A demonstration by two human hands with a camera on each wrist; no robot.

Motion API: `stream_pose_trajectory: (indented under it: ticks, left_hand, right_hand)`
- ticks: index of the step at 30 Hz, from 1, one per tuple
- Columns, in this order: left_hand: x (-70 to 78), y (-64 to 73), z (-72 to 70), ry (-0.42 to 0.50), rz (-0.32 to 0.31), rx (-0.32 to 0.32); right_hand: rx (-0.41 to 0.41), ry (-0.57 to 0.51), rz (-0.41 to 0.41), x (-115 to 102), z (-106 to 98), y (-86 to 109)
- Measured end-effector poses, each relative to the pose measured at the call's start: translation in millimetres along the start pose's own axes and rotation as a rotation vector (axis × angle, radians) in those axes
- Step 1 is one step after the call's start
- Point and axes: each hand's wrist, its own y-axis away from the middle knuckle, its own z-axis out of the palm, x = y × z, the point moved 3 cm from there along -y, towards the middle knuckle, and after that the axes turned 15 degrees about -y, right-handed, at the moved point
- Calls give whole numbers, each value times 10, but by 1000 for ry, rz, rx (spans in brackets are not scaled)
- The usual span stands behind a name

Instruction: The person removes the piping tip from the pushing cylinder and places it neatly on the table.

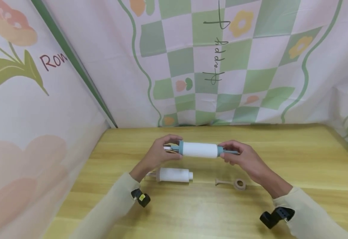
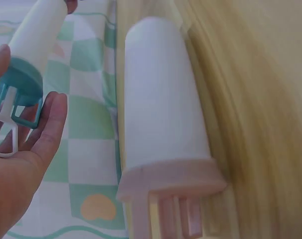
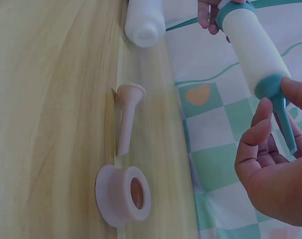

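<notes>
A white piping syringe with teal ends (image 1: 200, 150) is held level above the table between both hands. My left hand (image 1: 157, 154) grips its teal collar and handle end, thumb on one side and fingers on the other. A white plunger handle (image 2: 11, 119) shows inside that grip. At the other end, my right hand (image 1: 245, 157) pinches the teal cap, where a narrow teal nozzle (image 3: 284, 119) points out past the fingers. Below, a second white piping syringe with a pink collar (image 1: 174, 175) lies on the table.
On the wooden table (image 1: 204, 212), right of the lying syringe, are a pink nozzle (image 3: 127, 119) and a pink ring cap (image 3: 123, 194). A checked, flower-printed cloth (image 1: 180, 59) hangs behind the table's far edge. Another printed cloth (image 1: 42, 126) hangs at the left.
</notes>
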Motion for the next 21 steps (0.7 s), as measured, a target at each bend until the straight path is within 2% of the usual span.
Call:
stream_pose_trajectory:
  ticks: [11, 21]
  left_hand:
    - [60, 120, 143, 34, -10, -5]
    - [75, 250, 204, -30, 21, -2]
  right_hand:
    - [-7, 4, 12, 2, -40, 198]
    - [24, -17, 20, 53, 3, 350]
